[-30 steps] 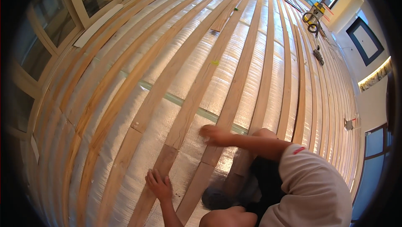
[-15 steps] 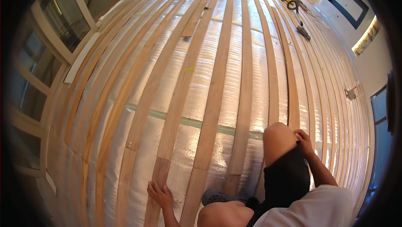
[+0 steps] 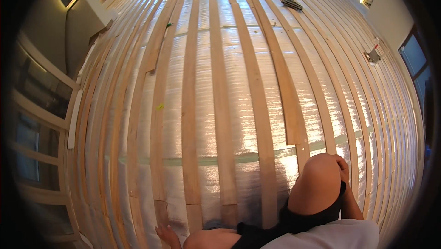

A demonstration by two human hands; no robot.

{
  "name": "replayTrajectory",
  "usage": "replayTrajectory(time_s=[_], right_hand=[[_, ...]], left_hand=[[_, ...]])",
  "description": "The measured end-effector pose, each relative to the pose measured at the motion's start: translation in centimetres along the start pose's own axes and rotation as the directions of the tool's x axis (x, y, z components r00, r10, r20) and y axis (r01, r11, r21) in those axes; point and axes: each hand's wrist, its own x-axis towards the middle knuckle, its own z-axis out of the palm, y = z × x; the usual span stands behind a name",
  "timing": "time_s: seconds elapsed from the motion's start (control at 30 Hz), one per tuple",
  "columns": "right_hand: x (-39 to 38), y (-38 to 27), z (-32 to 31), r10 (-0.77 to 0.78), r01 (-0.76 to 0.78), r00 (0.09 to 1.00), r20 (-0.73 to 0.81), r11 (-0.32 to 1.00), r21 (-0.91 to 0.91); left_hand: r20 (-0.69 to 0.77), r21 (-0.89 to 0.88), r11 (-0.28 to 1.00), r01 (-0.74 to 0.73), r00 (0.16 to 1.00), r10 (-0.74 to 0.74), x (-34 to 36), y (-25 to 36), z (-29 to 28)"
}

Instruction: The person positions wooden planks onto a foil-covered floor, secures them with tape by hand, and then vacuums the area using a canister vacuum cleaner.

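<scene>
My left hand [image 3: 167,235] is at the lower edge of the view, fingers spread over a wooden batten [image 3: 160,210] just below a joint in it. It grips nothing, and part of it is cut off by the frame. My right hand [image 3: 342,166] rests against the outer side of my bent right knee [image 3: 319,175], its fingers laid along the skin and partly hidden behind the knee. Long pale battens run away from me in rows over silvery foil sheeting [image 3: 239,125]. A loose board [image 3: 278,65] lies along one batten ahead of my right knee.
A shorter board [image 3: 161,37] lies farther off at the left. Yellow-green scrap [image 3: 160,107] sits on a batten. A vacuum floor head [image 3: 292,4] is at the far end, a grey object with a red part [image 3: 373,56] near the right wall. Framed glass panels [image 3: 39,134] line the left.
The view has turned to the right and shifted, so the floor appears moved left and my left hand sits lower. Both hands keep nearly the same places, on the batten and the knee.
</scene>
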Motion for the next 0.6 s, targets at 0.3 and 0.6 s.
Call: replayTrajectory(time_s=[0.3,0.6], right_hand=[[15.2,17.0,-0.8,-0.155,0.131,0.988,0.016,0.777,-0.615],[23.2,19.9,9.5,-0.178,0.067,0.984,-0.004,0.392,-0.918]], left_hand=[[0.164,-0.26,0.943,0.208,0.972,-0.17,-3.7,13.8,-9.6],[0.454,-0.528,0.803,0.275,0.891,-0.006,5.4,21.2,-12.6]])
